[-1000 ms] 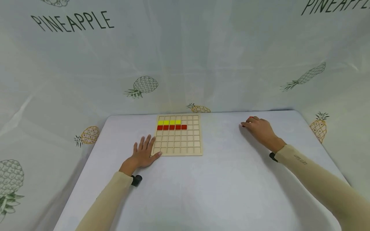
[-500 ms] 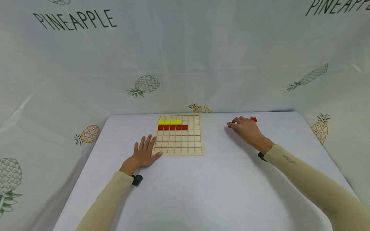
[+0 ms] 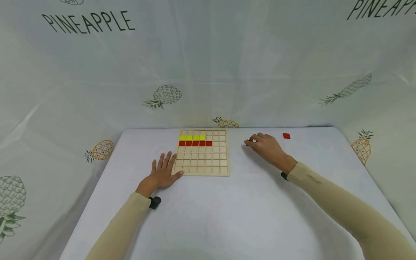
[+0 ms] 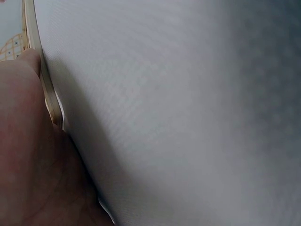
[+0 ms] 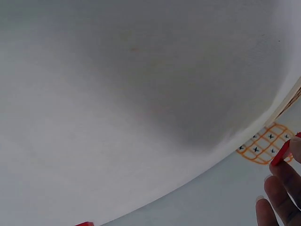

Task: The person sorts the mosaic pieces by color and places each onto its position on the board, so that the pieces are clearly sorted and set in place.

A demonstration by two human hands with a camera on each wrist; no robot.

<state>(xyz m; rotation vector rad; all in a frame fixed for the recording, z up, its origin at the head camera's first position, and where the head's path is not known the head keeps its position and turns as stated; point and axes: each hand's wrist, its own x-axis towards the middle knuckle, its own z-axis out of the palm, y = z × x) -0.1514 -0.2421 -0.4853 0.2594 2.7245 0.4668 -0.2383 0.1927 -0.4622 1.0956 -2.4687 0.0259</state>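
A pale wooden grid board (image 3: 201,162) lies at the back of the table, left of the middle. One of its rows has several yellow squares (image 3: 193,138), and the row just nearer has several red squares (image 3: 195,143). My left hand (image 3: 161,176) lies flat with spread fingers at the board's left edge, thumb at its near corner. Right of the board, my right hand (image 3: 268,150) pinches a red square tile (image 5: 282,151) between thumb and finger; in the head view the fingers mostly hide it.
Another red tile (image 3: 286,135) lies on the white table (image 3: 208,216) near its back edge, beyond my right hand. A pineapple-print cloth (image 3: 201,65) hangs behind the table and along its sides.
My right hand has moved left toward the board with the red tile, uncovering the other red tile at the back right. My left hand has stayed in place.
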